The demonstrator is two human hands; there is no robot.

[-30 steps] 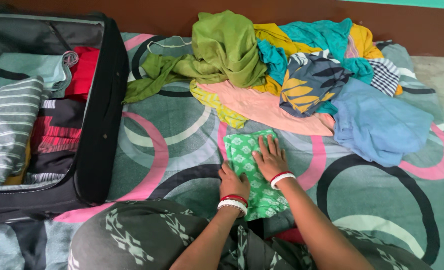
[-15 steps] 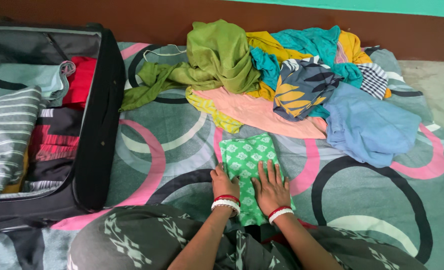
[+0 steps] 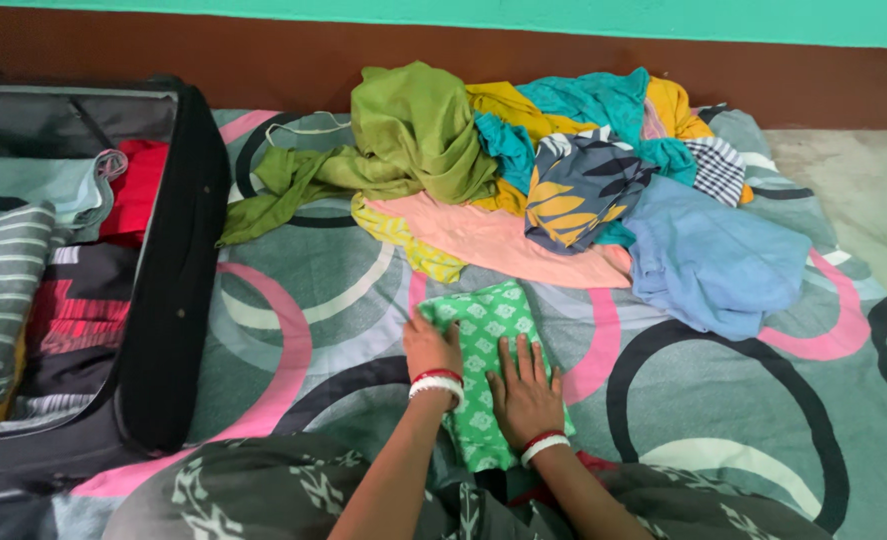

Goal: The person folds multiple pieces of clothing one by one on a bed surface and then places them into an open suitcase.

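Both hands, left and right, press flat on folded green printed cloth; unfolded clothes pile remains; black suitcase part-filled.

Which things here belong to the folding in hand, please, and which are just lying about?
In hand: left hand and right hand, flat on the green patterned cloth.
Lying about: clothes pile, open suitcase with folded clothes, patterned bedsheet.

suitcase cut off left, cloth's near end hidden
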